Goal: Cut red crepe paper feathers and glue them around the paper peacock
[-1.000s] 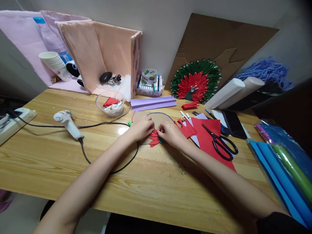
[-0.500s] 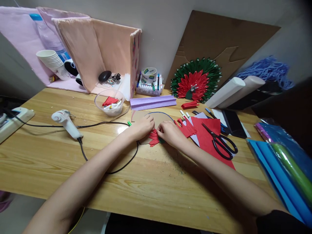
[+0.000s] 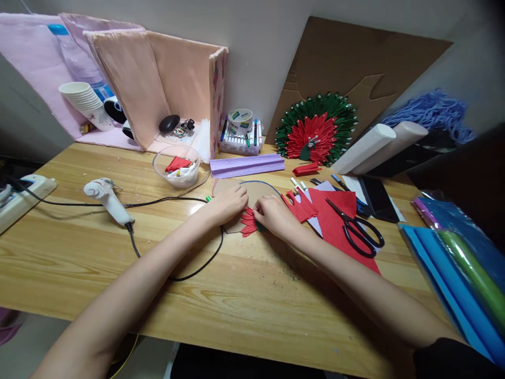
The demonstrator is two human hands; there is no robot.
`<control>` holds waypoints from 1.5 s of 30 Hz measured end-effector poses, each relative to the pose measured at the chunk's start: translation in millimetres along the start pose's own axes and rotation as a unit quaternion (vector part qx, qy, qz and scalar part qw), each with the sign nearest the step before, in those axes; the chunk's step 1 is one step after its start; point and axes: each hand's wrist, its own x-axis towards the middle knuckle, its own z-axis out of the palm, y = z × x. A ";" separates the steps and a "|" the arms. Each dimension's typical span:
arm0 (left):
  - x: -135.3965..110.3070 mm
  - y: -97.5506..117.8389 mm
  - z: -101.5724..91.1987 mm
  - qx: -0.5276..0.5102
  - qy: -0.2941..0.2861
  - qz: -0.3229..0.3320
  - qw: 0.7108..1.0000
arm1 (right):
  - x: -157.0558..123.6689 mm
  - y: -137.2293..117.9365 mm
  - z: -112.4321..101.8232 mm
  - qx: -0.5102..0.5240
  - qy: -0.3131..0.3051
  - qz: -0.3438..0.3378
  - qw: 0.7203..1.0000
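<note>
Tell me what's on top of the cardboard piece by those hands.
On the cardboard, red petals fan out beside a dark green piece, and a blue line curves near the far edge. Whatever lies beneath the left hand and right hand is covered from view.

Muted light leaves glare on the table (image 3: 236, 310), soft shadows and a dark right edge.

Red petals (image 3: 248, 225) look papery, matt; the wooden table (image 3: 236, 310) smooth (faintly glossy).
</note>
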 end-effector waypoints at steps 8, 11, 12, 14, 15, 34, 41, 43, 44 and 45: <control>-3.2 3.3 -15.0 -0.066 0.022 -0.032 0.997 | -6.1 6.2 4.8 0.029 0.035 -0.027 0.999; -2.3 5.7 -14.3 -0.058 0.012 -0.012 0.998 | -6.4 6.6 6.6 0.036 0.041 -0.030 0.998; -1.7 6.2 -13.1 -0.054 0.009 -0.006 0.998 | -6.2 6.4 7.0 0.038 0.042 -0.029 0.998; -0.5 7.0 -10.3 -0.049 0.010 -0.001 0.999 | -5.5 6.2 7.9 0.040 0.040 -0.025 0.998; 0.0 7.3 -9.1 -0.048 0.013 0.000 0.999 | -5.1 6.1 8.3 0.040 0.040 -0.023 0.998; 4.5 7.3 -8.8 -0.020 0.008 0.039 0.999 | -4.2 1.5 7.3 0.005 0.035 -0.029 0.999; 8.6 6.9 -6.7 0.002 0.012 0.056 0.998 | -3.6 2.8 10.2 -0.001 0.039 -0.031 0.999; 10.0 7.7 -7.8 0.016 0.006 0.062 0.998 | -3.3 2.3 9.5 -0.011 0.034 -0.026 0.999; 10.5 7.7 -8.6 0.023 0.003 0.065 0.998 | -3.3 2.0 9.0 -0.015 0.033 -0.024 0.999; 10.8 7.5 -9.6 0.029 0.001 0.068 0.997 | -3.4 1.8 8.4 -0.017 0.032 -0.022 0.999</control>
